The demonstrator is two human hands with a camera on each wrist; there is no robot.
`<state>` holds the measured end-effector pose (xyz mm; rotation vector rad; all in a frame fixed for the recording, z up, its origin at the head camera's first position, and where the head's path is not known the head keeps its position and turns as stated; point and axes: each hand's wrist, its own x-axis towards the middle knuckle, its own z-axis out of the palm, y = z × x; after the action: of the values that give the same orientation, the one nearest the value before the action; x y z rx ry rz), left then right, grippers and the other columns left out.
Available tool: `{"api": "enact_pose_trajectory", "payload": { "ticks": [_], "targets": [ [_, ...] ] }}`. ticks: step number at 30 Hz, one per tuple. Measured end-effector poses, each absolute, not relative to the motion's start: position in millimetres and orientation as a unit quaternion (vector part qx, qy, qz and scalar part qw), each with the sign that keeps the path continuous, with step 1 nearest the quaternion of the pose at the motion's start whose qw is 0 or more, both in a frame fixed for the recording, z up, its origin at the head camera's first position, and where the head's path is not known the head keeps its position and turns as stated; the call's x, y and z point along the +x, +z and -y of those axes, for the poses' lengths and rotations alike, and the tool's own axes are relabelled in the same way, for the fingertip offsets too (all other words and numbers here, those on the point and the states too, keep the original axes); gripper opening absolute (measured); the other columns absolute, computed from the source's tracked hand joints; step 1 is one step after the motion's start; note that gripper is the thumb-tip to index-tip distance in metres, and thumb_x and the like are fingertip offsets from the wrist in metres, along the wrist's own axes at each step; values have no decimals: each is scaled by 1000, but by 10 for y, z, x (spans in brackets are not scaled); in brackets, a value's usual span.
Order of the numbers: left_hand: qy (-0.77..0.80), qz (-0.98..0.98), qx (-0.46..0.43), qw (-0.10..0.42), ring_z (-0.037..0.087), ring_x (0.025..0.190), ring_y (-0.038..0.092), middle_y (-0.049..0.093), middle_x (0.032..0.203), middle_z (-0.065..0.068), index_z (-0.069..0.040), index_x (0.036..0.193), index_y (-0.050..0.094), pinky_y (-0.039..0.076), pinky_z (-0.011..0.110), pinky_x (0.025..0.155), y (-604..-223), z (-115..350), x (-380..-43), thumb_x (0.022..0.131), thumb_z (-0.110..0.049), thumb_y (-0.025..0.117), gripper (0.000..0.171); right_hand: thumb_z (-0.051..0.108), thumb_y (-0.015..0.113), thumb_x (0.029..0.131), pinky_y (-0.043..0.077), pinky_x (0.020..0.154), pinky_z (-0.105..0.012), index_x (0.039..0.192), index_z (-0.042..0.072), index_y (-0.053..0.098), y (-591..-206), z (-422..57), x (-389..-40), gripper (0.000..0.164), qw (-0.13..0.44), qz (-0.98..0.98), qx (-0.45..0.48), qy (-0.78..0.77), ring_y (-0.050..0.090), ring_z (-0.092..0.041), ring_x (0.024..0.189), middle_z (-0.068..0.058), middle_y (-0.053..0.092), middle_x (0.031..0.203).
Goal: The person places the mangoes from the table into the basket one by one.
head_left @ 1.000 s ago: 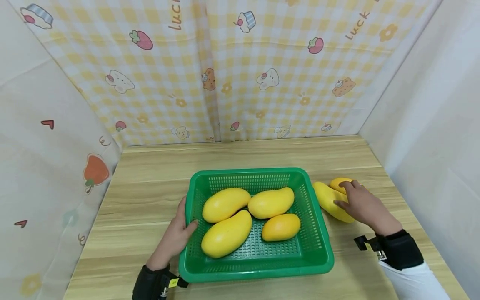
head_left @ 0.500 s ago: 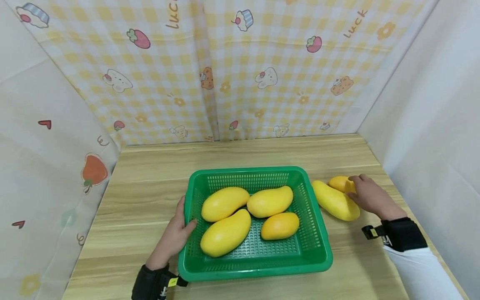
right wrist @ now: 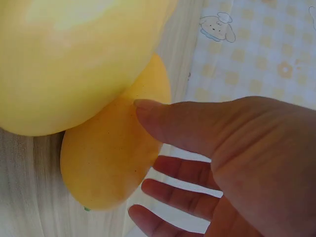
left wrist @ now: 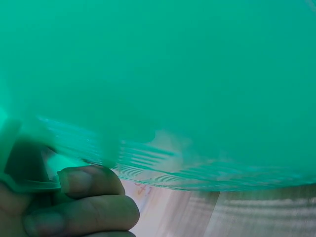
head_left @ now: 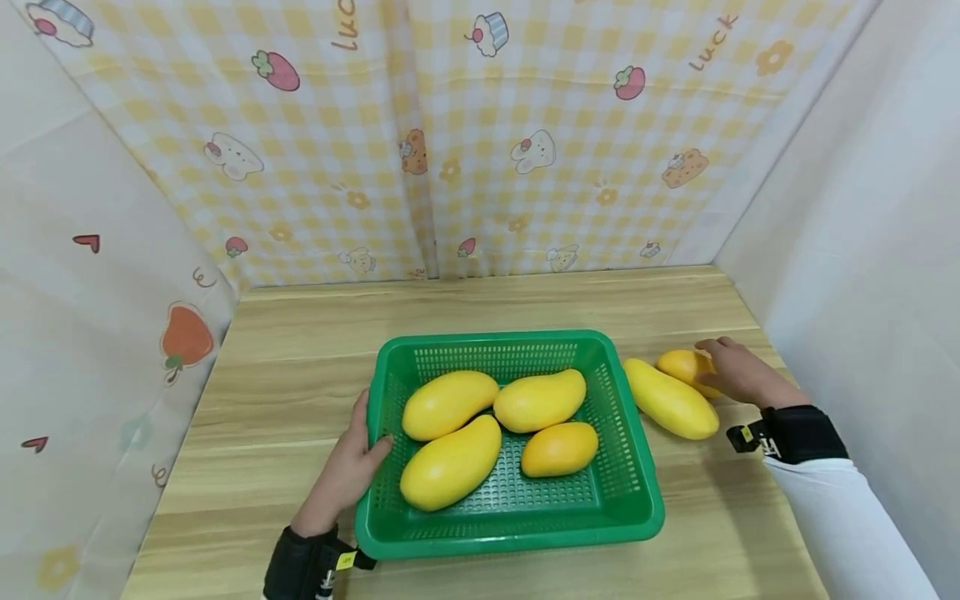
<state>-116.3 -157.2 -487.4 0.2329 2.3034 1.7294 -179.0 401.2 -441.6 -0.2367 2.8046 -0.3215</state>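
A green plastic basket (head_left: 510, 546) holds several yellow mangoes, among them a large mango (head_left: 452, 464) and a small orange-yellow mango (head_left: 560, 450). My left hand (head_left: 347, 467) grips the basket's left rim, thumb inside and fingers curled around the outer wall, as the left wrist view shows. Right of the basket lie a long yellow mango (head_left: 671, 400) and a smaller orange-yellow mango (head_left: 684, 367). My right hand (head_left: 741, 371) is at the smaller one's right end. In the right wrist view its thumb overlaps this mango (right wrist: 111, 158), with the other fingers spread loosely along the edge.
The wood-grain table (head_left: 300, 358) bears everything. A checked yellow cloth (head_left: 322, 167) hangs behind it, and pale sheets (head_left: 847, 208) stand at both sides. In the right wrist view the long mango (right wrist: 64, 64) covers part of the smaller one.
My right hand has moved off the long mango, back and to the right, onto the smaller one. The long mango's near end has shifted slightly right. My left hand stays on the basket.
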Motion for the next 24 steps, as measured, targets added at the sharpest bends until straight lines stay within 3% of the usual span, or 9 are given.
{"api": "enact_pose_trajectory", "payload": {
  "ticks": [14, 24],
  "targets": [
    [602, -783, 80, 138, 34, 85, 65, 43, 134, 32, -15, 153, 4, 57, 35, 59, -4845, 1571, -1158, 95, 6, 42, 72, 11, 71, 83, 45, 82, -58, 128, -17, 41, -4535, -4026, -1933, 61, 180, -972, -92, -119, 52, -45, 95, -39, 47, 114],
    [612, -775, 75, 138, 37, 90, 64, 39, 137, 32, -14, 153, 2, 57, 36, 61, -4840, 1574, -1149, 96, 4, 44, 73, 18, 71, 83, 42, 85, -59, 128, -18, 40, -4602, -4067, -1939, 66, 184, -972, -74, -125, 52, -44, 96, -38, 49, 114]
  ]
}}
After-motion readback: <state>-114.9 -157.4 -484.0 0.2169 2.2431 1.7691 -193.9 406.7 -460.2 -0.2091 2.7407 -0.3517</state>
